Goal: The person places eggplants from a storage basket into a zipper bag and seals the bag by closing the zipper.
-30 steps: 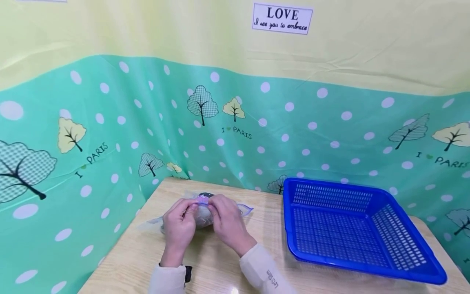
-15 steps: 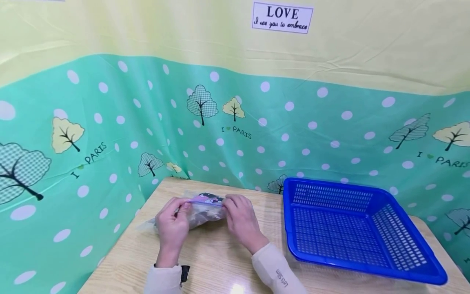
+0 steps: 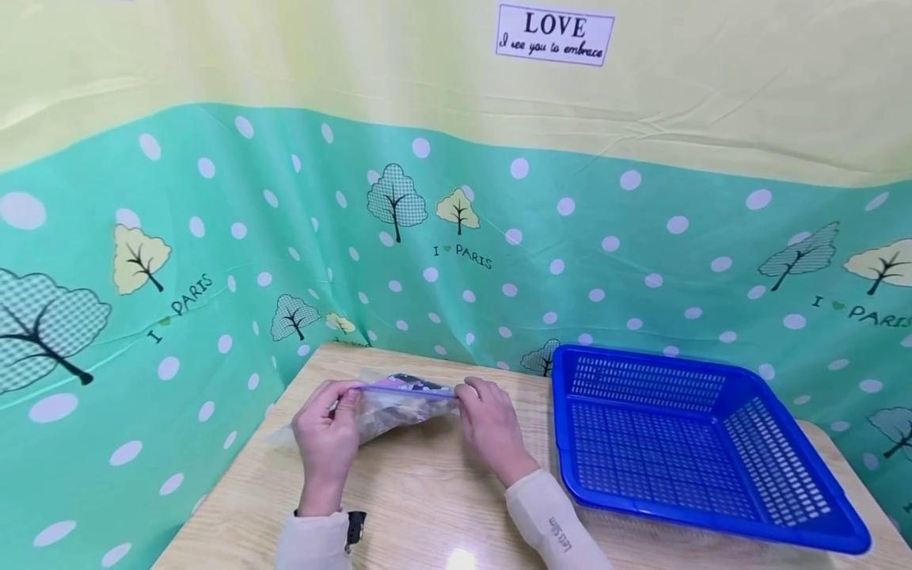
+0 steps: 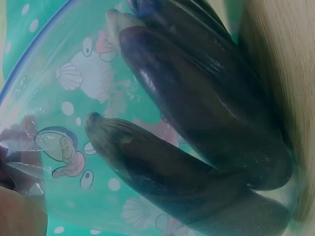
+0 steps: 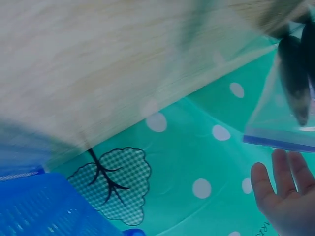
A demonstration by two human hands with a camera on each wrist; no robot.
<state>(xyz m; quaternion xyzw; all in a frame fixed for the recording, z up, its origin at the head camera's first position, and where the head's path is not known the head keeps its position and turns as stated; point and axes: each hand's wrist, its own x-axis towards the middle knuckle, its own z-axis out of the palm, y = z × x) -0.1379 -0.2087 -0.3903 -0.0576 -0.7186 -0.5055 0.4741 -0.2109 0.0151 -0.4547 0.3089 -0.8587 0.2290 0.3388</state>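
A clear zip bag (image 3: 388,416) with a blue-purple seal stands tilted at the back left of the table. Through its film, the left wrist view shows several long, dark eggplants (image 4: 192,93) with pale stem ends. Printed cartoon pictures mark the plastic. My left hand (image 3: 328,435) pinches the bag's top edge at the left end, thumb against fingers. At the seal's right end, my right hand (image 3: 495,427) pinches the strip, its fingertips right at the edge. In the right wrist view some of its fingers (image 5: 283,177) extend just below the seal; its thumb is out of sight there.
A blue plastic basket (image 3: 559,427) with perforated walls stands on the right of the wooden table (image 3: 420,507), with nothing seen inside. A green and yellow printed cloth (image 3: 492,206) hangs behind and to the left of the table.
My right hand has slid rightward along the seal from beside the left hand to its far end. The left hand has shifted slightly left, and the seal now shows stretched straight.
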